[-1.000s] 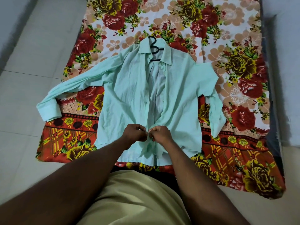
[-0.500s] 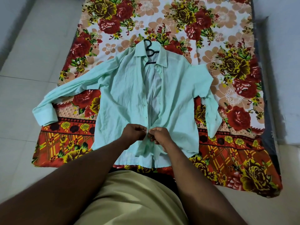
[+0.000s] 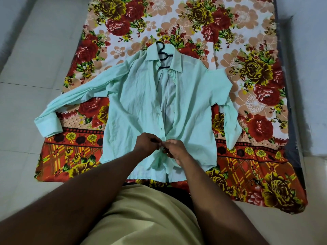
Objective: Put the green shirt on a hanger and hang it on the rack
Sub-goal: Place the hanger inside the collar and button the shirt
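Note:
The pale green shirt (image 3: 134, 106) lies spread front-up on a floral bedsheet, sleeves out to both sides. A black hanger (image 3: 163, 54) sits inside it, its hook poking out at the collar. The front is open from the collar down to near the hem. My left hand (image 3: 146, 145) and my right hand (image 3: 175, 149) meet at the lower placket, each pinching one edge of the shirt front. A button seems to be between the fingertips, but the fingers hide it.
The floral bedsheet (image 3: 256, 76) covers a mattress on the floor. Pale tiled floor (image 3: 26, 68) runs along the left, and a grey wall or edge rises on the right. My knees in beige shorts (image 3: 145, 214) fill the bottom of the view. No rack is in sight.
The hands stay at the same spot on the lower placket with only small finger movements. The view has shifted slightly, so the shirt appears a little lower and to the left.

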